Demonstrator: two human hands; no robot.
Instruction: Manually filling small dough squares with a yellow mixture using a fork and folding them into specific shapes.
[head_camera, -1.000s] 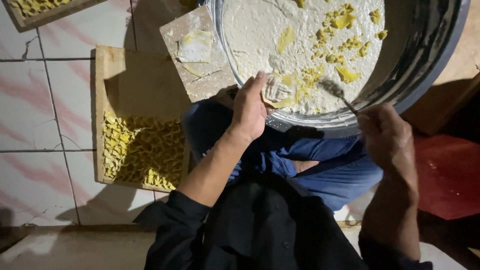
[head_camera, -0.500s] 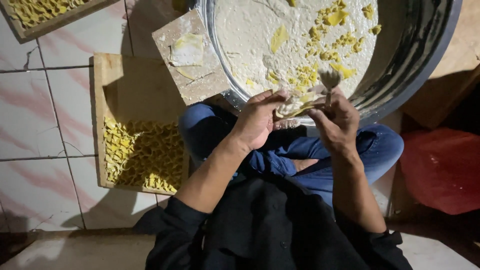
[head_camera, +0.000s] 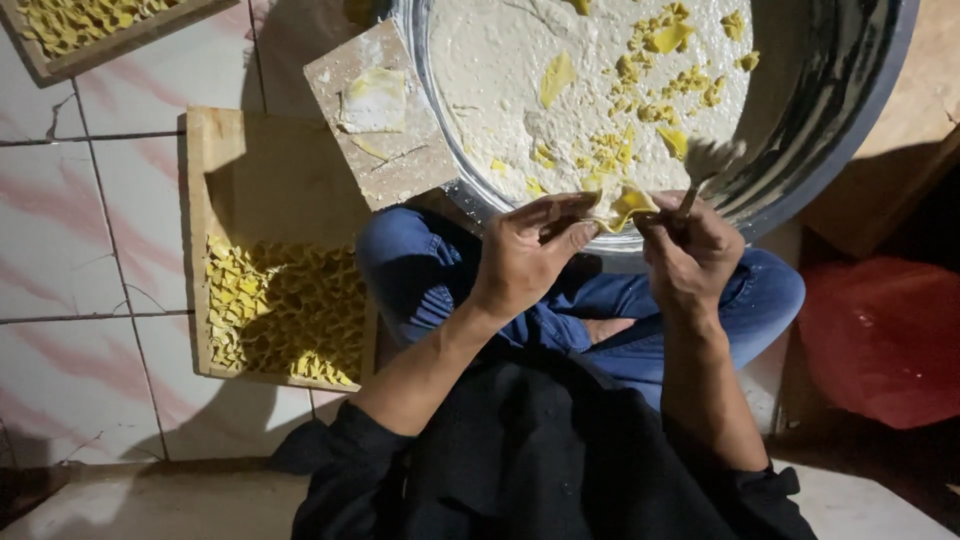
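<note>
Left hand: pinches the yellow wrapper, supporting it for folding.
Right hand: grips the fork and the wrapper's other edge.
Wrapper position: over the floured basin's near rim.
Wooden tray: beside the left knee, collecting folded pieces.

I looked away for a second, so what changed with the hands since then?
The right hand, holding the fork, swung in from the right to meet the left hand; both now pinch the yellow wrapper at the basin rim. The wooden tray and board stayed put.
</note>
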